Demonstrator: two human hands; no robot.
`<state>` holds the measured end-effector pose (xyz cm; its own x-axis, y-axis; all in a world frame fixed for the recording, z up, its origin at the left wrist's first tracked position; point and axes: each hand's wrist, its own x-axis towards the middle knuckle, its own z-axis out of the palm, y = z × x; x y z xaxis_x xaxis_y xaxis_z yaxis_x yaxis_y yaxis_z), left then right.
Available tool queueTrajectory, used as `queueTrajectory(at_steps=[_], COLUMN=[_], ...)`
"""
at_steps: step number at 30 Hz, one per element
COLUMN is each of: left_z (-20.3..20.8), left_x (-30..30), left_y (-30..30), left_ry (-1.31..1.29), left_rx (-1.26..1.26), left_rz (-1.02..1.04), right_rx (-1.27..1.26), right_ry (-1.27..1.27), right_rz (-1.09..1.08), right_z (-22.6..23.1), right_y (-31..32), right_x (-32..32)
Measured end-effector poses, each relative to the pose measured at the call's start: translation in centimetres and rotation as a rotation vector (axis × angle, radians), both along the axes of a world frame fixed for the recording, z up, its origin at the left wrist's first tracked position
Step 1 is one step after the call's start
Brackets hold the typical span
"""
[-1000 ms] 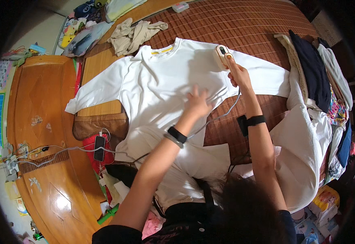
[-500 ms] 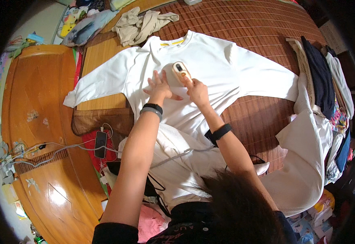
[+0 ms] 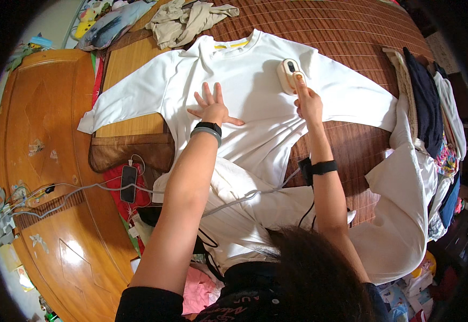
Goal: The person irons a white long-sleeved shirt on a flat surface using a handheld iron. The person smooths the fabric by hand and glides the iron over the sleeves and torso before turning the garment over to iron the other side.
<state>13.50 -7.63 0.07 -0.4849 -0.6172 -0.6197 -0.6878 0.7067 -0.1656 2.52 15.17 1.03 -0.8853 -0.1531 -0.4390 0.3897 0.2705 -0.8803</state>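
Left of center, the left hand (image 3: 214, 111) lies spread, palm down, on the white long-sleeved shirt (image 3: 255, 70). Above and right of center, the right hand (image 3: 309, 105) grips the cream handheld appliance (image 3: 286, 80) at the shirt's chest. A crumpled beige garment (image 3: 179, 24) occupies the upper left; a phone (image 3: 129, 184) lies mid-left.

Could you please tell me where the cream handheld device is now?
In the head view, the cream handheld device is right of centre in the upper half, held by the right hand over the white top, near its right-side sleeve.
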Motion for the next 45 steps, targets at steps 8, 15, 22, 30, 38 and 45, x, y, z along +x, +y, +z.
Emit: queueTrajectory(at_steps=[8,15,22,30,38,45], left_z=[-0.1,0.5,0.8,0.0,-0.1,0.8], left_x=[-0.2,-0.5,-0.6,-0.2,-0.9,-0.9], left_y=[-0.1,0.7,0.7,0.1,0.7,0.1], left_ry=[-0.088,-0.114,-0.143,-0.095,-0.123,-0.100], left_rx=[-0.016,-0.039,-0.059,-0.039,-0.028,-0.018], left_rz=[-0.052,-0.020,-0.004,0.021,-0.017,-0.053], right_rx=[-0.043,0.037,0.116,0.117,0.009,-0.246], right_ry=[0.038,0.153,0.119,0.054,0.009,-0.007], right_rz=[0.080,0.256,0.292,0.296,0.263,-0.226], right_z=[1.5,-0.9,-0.5,-0.7,-0.3,2.2], right_y=[-0.4,-5.7,-7.5,-8.3,-6.5,3.8], right_x=[2.7,6.2,4.9,4.6,3.3,0.4])
